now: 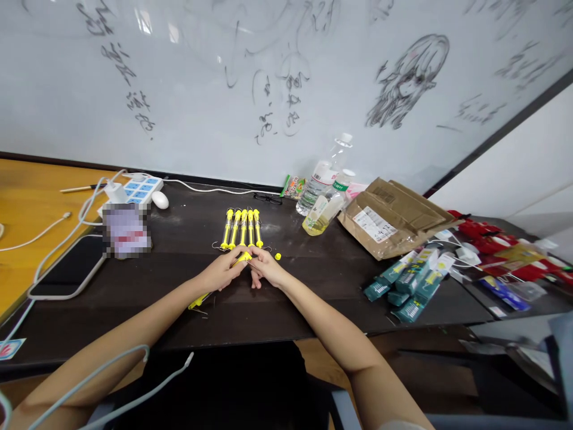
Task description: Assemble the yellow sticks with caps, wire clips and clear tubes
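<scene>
Pinching one yellow tool [244, 257] with the left hand [224, 272] and the right hand [267, 269] together, fingertips of both closed on it, in the middle of the dark table [313, 286]. Bright yellow, small and thin, mostly hidden by the fingers, so hard to tell its full shape.

Lying just beyond the hands, a row of yellow tools [242, 228] side by side, pointing away toward the far wall. Long and skinny like pens, with round yellow tops at the far end and thin wire hooks at the near end. Resting just right of the right hand, apart from it, a tiny yellow cap [278, 256]. Peeking out under the left wrist, nearer the table edge, another yellow stick [199, 300].

Sitting well off to the right, a pile of green packets [412, 280] and a brown parcel [394, 218]. Standing farther back, two bottles [323, 185]. Far to the left, a white power strip [142, 190] and a dark tablet [67, 269].
</scene>
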The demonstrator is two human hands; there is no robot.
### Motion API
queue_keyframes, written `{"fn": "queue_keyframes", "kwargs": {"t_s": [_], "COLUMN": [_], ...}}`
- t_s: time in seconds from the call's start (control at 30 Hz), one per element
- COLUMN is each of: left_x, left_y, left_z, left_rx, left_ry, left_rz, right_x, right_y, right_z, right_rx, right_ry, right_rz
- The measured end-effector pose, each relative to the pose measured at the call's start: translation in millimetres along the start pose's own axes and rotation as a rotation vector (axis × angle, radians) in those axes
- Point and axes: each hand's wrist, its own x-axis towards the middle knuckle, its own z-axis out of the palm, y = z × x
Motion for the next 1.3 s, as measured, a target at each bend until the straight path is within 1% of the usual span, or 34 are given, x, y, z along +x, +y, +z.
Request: {"fn": "queue_keyframes", "kwargs": {"t_s": [0.27, 0.4, 0.5, 0.57, 0.63, 0.7, 0.77, 0.83, 0.9, 1.03, 1.17, 1.23, 1.3], "left_x": [-3, -3, -3, -3, -2, -2, -2, -1, -1, 0, 2, 2, 2], "left_y": [1, 3, 3, 4, 6, 8, 10, 11, 11, 13, 13, 12, 9], "left_z": [-6.3, -9.3, -10.5, -10.9, -11.0, -10.9, -10.6, -10.3, -10.4, -9.9, -6.9, -6.3, -8.7], "left_rx": [0.075, 0.104, 0.086, 0.086, 0.145, 0.254, 0.352, 0.404, 0.401, 0.312, 0.254, 0.204, 0.133], "left_ry": [-0.083, -0.125, -0.143, -0.135, -0.100, -0.036, 0.027, 0.056, 0.046, 0.014, 0.020, -0.002, -0.061], "left_rz": [0.009, 0.002, -0.021, -0.026, -0.003, 0.064, 0.143, 0.184, 0.193, 0.220, 0.235, 0.232, 0.191], "right_x": [-6, -5, -4, -4, -4, -4, -4, -4, -3, -3, -4, -6, -8], "right_y": [-7, -3, -1, -2, -5, -7, -7, -5, -2, 0, 0, 0, 2], "right_z": [-6, -9, -14, -16, -15, -11, -5, 0, 4, 7, 10, 10, 7], "right_rx": [-0.086, -0.123, -0.073, -0.007, 0.029, -0.015, -0.131, -0.239, -0.289, -0.319, -0.397, -0.414, -0.436], "right_ry": [-0.057, -0.090, -0.133, -0.146, -0.123, -0.081, -0.020, 0.053, 0.102, 0.158, 0.261, 0.257, 0.225], "right_rz": [0.049, 0.018, 0.006, 0.051, 0.102, 0.097, 0.018, -0.073, -0.124, -0.185, -0.304, -0.316, -0.299]}}
